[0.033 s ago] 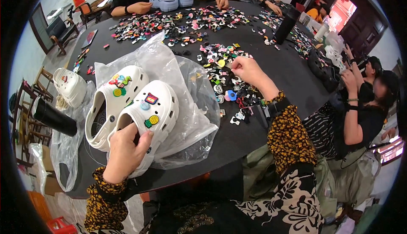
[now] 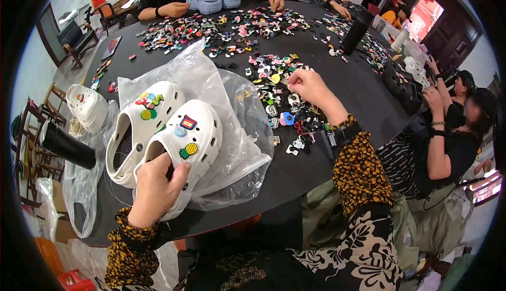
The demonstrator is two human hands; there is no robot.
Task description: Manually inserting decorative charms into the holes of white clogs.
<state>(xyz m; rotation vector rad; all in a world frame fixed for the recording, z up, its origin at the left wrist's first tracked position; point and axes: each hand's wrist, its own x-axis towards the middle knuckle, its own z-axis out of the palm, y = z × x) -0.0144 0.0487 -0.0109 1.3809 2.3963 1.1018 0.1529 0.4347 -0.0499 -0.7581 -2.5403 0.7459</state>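
Observation:
My left hand (image 2: 154, 192) grips a white clog (image 2: 204, 129) at its opening, thumb outside and fingers partly hidden inside. On that clog's upper are a pineapple charm (image 2: 188, 151), a round blue swirl and a red-and-blue charm. Its mate, another white clog (image 2: 122, 142), lies against its left side with a pineapple and other colourful charms on it. Both rest over a clear plastic bag (image 2: 240, 167). My right hand (image 2: 310, 87) is closed in a pinch above a pile of shoe charms (image 2: 270, 75); whatever its fingertips hold is too small to make out.
A black bottle (image 2: 68, 144) and a white clog (image 2: 86, 106) stand at the left. More charms (image 2: 184, 32) spread across the dark table's far side, near a person's hand (image 2: 274, 0) and blue clogs (image 2: 211, 0). Another black bottle (image 2: 357, 32) and dark clogs (image 2: 400, 88) are at the right, beside co-workers.

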